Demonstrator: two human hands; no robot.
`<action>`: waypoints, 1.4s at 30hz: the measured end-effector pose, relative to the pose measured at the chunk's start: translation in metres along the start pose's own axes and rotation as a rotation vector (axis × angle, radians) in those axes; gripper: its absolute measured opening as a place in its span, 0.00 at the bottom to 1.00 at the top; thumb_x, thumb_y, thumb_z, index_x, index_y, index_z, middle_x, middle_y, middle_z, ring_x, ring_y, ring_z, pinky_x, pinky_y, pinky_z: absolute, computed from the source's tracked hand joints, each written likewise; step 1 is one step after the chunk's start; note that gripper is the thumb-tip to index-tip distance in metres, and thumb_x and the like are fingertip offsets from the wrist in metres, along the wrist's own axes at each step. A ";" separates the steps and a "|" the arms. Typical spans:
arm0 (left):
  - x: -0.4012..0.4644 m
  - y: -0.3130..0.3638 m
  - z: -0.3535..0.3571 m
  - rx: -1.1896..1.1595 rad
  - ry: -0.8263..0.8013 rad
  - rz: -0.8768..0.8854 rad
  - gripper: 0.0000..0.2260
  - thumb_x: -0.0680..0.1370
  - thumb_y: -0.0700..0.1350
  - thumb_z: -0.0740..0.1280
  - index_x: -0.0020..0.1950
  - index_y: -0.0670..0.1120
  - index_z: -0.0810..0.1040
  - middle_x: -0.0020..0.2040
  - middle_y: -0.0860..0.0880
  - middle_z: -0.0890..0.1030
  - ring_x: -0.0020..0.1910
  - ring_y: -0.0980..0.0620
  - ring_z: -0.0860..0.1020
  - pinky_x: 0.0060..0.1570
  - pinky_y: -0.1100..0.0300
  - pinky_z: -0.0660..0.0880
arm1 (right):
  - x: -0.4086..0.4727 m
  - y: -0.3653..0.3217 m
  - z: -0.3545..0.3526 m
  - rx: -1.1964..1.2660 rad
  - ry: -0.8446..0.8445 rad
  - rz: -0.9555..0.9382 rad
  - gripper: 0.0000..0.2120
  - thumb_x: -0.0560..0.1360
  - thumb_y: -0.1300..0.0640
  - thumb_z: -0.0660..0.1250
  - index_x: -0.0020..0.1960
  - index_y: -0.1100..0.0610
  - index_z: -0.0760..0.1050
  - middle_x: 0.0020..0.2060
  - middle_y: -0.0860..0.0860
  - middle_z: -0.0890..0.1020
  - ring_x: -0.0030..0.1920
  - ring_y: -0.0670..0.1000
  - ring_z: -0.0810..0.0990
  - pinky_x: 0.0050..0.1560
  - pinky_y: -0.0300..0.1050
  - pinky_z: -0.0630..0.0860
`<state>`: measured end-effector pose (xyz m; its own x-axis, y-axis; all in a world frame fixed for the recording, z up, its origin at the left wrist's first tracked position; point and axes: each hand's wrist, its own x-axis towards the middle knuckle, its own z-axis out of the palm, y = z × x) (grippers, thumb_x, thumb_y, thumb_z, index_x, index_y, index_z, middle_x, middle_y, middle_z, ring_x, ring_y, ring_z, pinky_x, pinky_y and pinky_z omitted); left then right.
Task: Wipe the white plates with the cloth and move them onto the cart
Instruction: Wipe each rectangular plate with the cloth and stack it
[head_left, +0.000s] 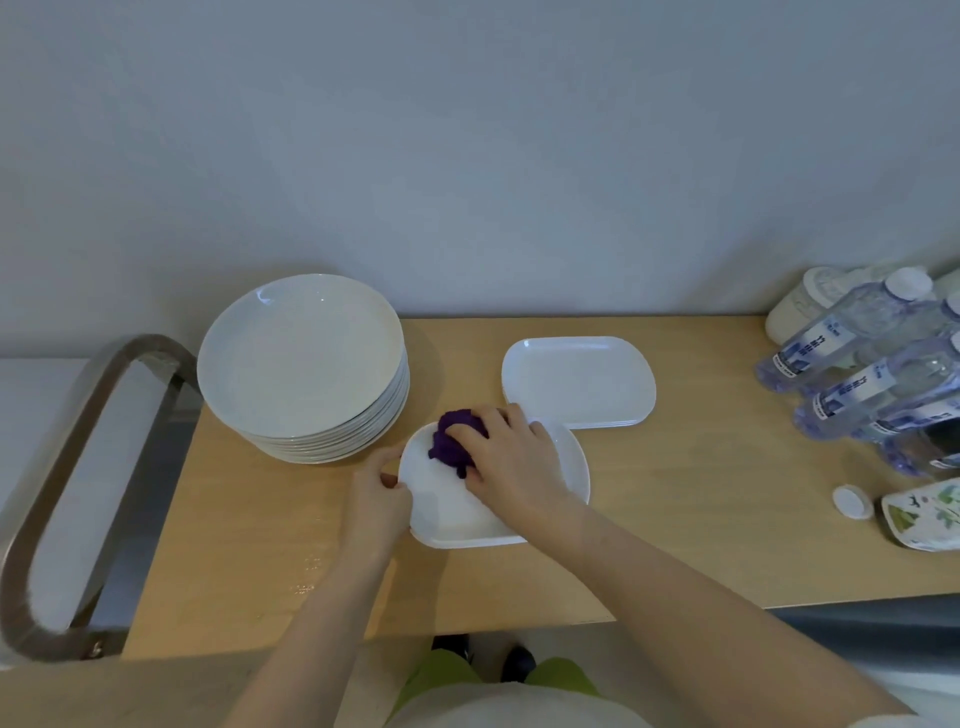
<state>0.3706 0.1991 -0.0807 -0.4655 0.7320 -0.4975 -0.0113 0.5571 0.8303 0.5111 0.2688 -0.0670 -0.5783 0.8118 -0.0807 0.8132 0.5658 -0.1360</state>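
A white rectangular plate (447, 512) lies on the wooden table (675, 519) in front of me. My right hand (511, 460) grips a bunched purple cloth (451, 440) and presses it on the plate's far left part. My left hand (376, 501) pinches the plate's left edge. Behind it, to the right, sits a small stack of white rectangular plates (579, 379). A tall stack of round white plates (301, 358) stands at the left. The cart (78, 467) with its metal handle frame is at the far left.
Several water bottles (872, 364) in plastic wrap lie at the table's right end, with a white jar (800, 306) behind them. A white bottle cap (852, 501) and a printed pouch (930, 514) lie near the right edge. A wall runs along the table's back.
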 end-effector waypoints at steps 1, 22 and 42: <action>0.000 -0.001 0.000 0.004 0.001 -0.004 0.19 0.72 0.34 0.63 0.55 0.55 0.77 0.40 0.47 0.78 0.38 0.47 0.79 0.37 0.48 0.79 | -0.004 0.007 -0.002 -0.010 -0.004 0.046 0.20 0.75 0.52 0.61 0.67 0.46 0.67 0.64 0.49 0.70 0.61 0.56 0.67 0.50 0.47 0.66; 0.007 0.007 -0.016 -0.069 -0.092 -0.117 0.22 0.73 0.28 0.59 0.43 0.56 0.80 0.40 0.47 0.82 0.42 0.49 0.81 0.37 0.49 0.82 | 0.014 -0.060 0.005 0.234 -0.009 0.192 0.18 0.75 0.50 0.63 0.64 0.51 0.70 0.64 0.52 0.69 0.61 0.60 0.64 0.59 0.54 0.67; -0.007 0.010 -0.005 -0.079 -0.032 -0.032 0.19 0.71 0.31 0.64 0.53 0.53 0.77 0.44 0.45 0.78 0.39 0.51 0.78 0.28 0.60 0.75 | -0.055 0.019 0.006 0.071 -0.003 0.427 0.20 0.79 0.51 0.58 0.70 0.46 0.62 0.68 0.49 0.64 0.61 0.58 0.65 0.60 0.47 0.68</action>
<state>0.3693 0.1977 -0.0681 -0.4354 0.7269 -0.5311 -0.0966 0.5489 0.8303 0.5576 0.2342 -0.0711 -0.1912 0.9705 -0.1470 0.9731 0.1679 -0.1577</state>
